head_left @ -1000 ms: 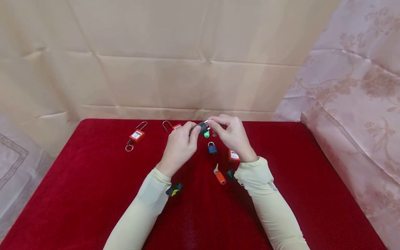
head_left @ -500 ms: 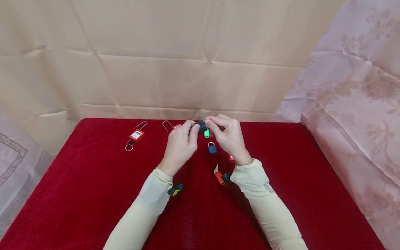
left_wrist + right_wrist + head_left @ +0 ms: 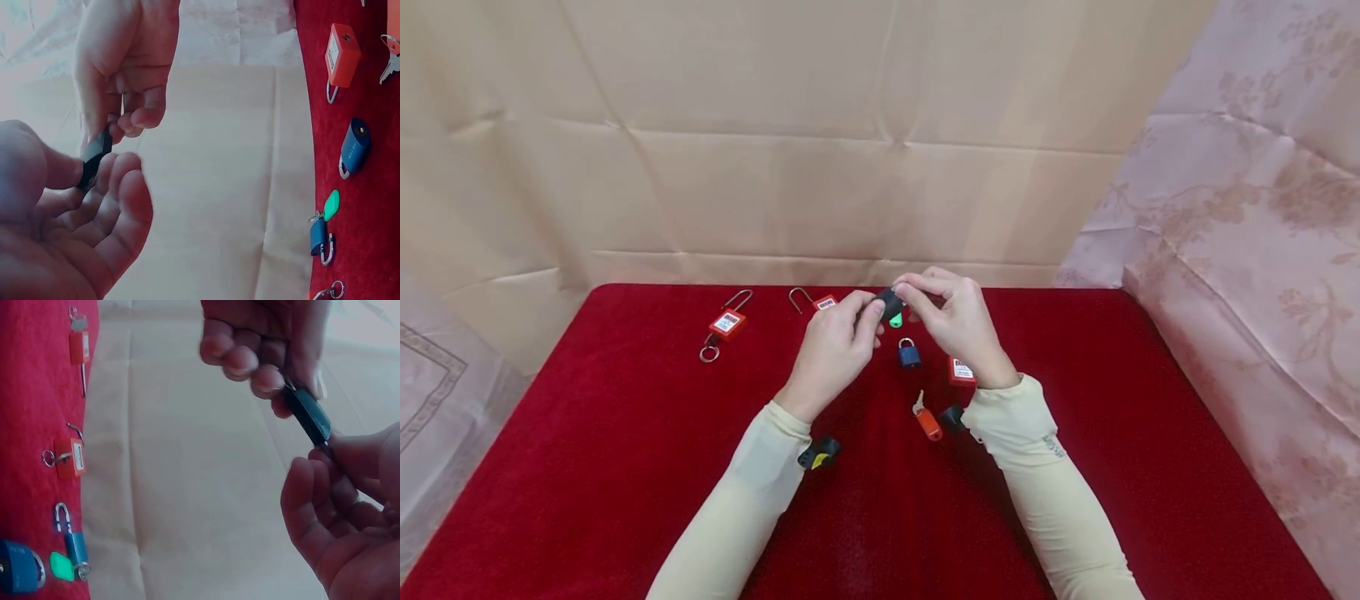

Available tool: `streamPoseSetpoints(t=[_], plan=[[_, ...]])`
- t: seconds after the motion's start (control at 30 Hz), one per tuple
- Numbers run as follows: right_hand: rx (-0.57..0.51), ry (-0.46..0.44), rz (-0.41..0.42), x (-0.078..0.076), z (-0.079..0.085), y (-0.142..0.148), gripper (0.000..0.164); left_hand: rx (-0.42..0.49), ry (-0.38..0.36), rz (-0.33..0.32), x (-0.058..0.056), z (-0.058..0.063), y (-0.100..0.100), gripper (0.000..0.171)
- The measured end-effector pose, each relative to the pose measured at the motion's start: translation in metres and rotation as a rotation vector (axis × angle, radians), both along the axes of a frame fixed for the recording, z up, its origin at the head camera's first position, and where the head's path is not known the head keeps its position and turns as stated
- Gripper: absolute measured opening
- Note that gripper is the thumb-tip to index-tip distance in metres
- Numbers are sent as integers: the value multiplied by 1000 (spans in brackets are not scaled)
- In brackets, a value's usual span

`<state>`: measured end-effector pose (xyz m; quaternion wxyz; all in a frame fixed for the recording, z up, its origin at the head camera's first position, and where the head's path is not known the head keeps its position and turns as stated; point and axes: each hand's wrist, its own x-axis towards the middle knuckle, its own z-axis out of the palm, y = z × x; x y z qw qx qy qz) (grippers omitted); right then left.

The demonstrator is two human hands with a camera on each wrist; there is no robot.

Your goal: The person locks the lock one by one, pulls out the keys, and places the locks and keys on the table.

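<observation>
Above the far part of the table, my left hand [image 3: 835, 350] pinches the body of a small dark padlock [image 3: 891, 304] between thumb and fingers. My right hand [image 3: 953, 321] meets it from the other side, fingertips pinching its shackle end, which they mostly cover. In the left wrist view the dark padlock body [image 3: 95, 157] bridges both hands, and the right wrist view shows the same padlock [image 3: 308, 414] edge-on. Below the hands lie a blue padlock [image 3: 908, 352] and a green key tag [image 3: 896, 320]. The tag is beside another blue padlock [image 3: 319, 237] with a raised shackle.
Red padlocks with raised shackles lie at the back left [image 3: 727, 325] and back middle [image 3: 824, 302]. Another red padlock [image 3: 961, 372] is partly behind my right wrist. An orange key tag [image 3: 928, 424] with a key lies nearer on the red tablecloth [image 3: 625, 433]. Curtains hang behind.
Both hands keep hold of the dark padlock at nearly the same spot. Its bright shackle, visible a second ago, is now mostly covered by the right fingertips. The right wrist shifted slightly left, then back.
</observation>
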<state>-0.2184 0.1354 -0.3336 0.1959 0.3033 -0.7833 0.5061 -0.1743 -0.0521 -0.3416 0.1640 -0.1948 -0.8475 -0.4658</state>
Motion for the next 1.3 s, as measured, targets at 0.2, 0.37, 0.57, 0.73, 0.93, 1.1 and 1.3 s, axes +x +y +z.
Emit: streamPoseSetpoints(t=[0.2,0.37,0.57,0.73,0.93,1.1,1.3], plan=[[16,-119,10,0,6,8,17,-13,-51,-66,-1,1,-2,14],[-49,-245,21,1,7,12,22,-22,-78,-111,-2,1,-3,15],[-73,-272,36,2,7,12,21,11,-107,-172,-3,1,-4,18],[-134,-296,86,0,5,11,23,99,-109,-171,-3,1,-6,17],[-115,-354,140,-2,3,9,25,131,-64,-70,-2,2,-6,18],[-53,-382,157,-2,3,6,24,145,-51,-25,-2,1,-4,18],[-61,-396,167,-1,4,3,20,157,-71,-17,-2,-1,-1,18]])
